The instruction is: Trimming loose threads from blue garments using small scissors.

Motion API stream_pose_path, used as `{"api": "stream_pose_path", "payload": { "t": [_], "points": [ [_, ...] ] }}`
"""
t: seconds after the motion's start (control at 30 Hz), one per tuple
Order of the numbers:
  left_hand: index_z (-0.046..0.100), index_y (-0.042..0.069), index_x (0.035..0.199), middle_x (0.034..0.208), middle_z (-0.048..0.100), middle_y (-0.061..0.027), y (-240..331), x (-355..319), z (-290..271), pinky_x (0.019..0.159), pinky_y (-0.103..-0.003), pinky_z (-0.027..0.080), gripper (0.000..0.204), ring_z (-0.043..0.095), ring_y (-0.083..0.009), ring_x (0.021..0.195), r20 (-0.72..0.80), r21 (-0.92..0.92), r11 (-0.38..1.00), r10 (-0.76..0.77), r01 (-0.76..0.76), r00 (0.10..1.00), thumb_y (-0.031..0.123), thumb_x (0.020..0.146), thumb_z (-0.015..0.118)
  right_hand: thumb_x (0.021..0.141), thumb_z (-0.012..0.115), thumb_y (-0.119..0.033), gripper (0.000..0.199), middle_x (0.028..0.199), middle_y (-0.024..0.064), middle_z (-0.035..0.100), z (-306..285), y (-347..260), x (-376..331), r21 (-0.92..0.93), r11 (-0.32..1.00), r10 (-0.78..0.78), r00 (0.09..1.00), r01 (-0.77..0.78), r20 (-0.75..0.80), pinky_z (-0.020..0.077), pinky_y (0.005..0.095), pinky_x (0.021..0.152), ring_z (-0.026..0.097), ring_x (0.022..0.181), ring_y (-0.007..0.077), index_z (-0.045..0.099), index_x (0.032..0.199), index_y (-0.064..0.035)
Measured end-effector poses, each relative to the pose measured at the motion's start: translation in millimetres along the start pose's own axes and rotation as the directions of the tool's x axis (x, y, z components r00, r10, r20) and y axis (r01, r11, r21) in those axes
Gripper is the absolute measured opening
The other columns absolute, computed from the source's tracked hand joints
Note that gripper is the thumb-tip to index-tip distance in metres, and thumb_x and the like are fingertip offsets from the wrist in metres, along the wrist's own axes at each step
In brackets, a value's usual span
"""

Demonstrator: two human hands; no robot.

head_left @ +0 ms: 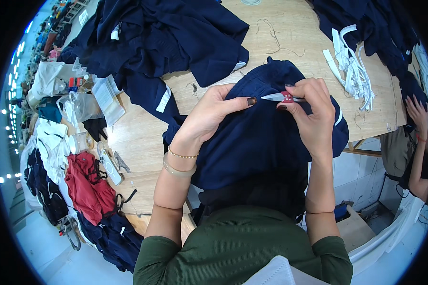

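A navy garment (pixel 261 137) with a gathered edge lies over my lap and the table's near edge. My left hand (pixel 218 109) pinches its gathered upper part, thumb on top and fingers hidden beneath the cloth. Between the thumb and fingers of my right hand (pixel 311 104) is a pair of small thread snips (pixel 286 97) with a red middle. Their pale blades point left and touch or nearly touch the cloth beside my left thumb; I cannot tell whether a thread lies between them.
More navy garments (pixel 157 38) are heaped at the far left of the wooden table (pixel 138 142). White strips (pixel 352 71) and loose threads (pixel 271 38) lie farther off. On the left are a phone (pixel 110 166), plastic bags and a red cloth (pixel 88 185). Another person's hand (pixel 417 114) rests at the far right.
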State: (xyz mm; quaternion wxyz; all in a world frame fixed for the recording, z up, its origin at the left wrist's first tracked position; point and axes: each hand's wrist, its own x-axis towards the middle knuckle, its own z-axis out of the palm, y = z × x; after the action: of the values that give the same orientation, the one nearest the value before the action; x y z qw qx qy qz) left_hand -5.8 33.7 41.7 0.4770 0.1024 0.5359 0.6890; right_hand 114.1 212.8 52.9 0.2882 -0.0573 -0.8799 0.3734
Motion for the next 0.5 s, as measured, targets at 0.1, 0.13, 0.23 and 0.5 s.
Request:
{"api": "stream_pose_path", "payload": {
  "t": [0.1,0.13,0.23,0.5],
  "points": [
    [0.062,-0.006,0.112,0.1,0.067,-0.0043,0.1,-1.5,-1.1,0.084,-0.02,0.046,0.029,0.059,-0.0058,0.087,0.005,0.056,0.998,0.002,-0.002,1.0,0.002,0.085,0.065,0.065,0.079,-0.003,0.026,0.082,0.0067,0.058,0.1,-3.6,1.2,-0.037,0.999,0.007,0.999,-0.009,-0.041,0.0426,0.034,0.067,0.051,0.077,0.0242,0.063,0.086,-0.0006],
    [0.058,-0.007,0.123,0.108,0.066,-0.0045,1.2,-2.7,-1.1,0.093,-0.021,0.043,0.04,0.058,-0.0058,0.094,0.015,0.065,0.998,-0.013,0.012,1.0,0.001,0.084,0.065,0.065,0.079,-0.003,0.026,0.082,0.0067,0.058,-0.1,-5.1,1.8,-0.036,0.999,0.008,0.999,-0.009,-0.041,0.0426,0.034,0.067,0.051,0.077,0.0242,0.063,0.086,-0.0006],
    [0.057,-0.007,0.124,0.108,0.066,-0.0051,4.2,-5.1,0.5,0.09,-0.02,0.045,0.041,0.059,-0.0061,0.093,0.021,0.125,0.992,-0.01,0.007,1.0,0.0,0.085,0.064,0.065,0.078,-0.003,0.026,0.084,0.0063,0.057,0.1,-7.6,2.5,-0.082,0.996,-0.025,1.0,0.024,-0.009,0.0422,0.0342,0.068,0.05,0.077,0.0244,0.063,0.087,-0.0008],
    [0.054,-0.007,0.128,0.105,0.066,-0.0042,7.9,-8.8,5.1,0.087,-0.02,0.046,0.045,0.058,-0.0046,0.089,-0.002,0.203,0.979,0.011,-0.01,1.0,0.0,0.084,0.064,0.066,0.077,-0.005,0.025,0.084,0.0046,0.057,0.8,-10.8,3.4,-0.171,0.984,-0.056,0.998,0.059,0.024,0.0418,0.0339,0.071,0.049,0.078,0.0244,0.063,0.087,-0.0029]
  ]
}}
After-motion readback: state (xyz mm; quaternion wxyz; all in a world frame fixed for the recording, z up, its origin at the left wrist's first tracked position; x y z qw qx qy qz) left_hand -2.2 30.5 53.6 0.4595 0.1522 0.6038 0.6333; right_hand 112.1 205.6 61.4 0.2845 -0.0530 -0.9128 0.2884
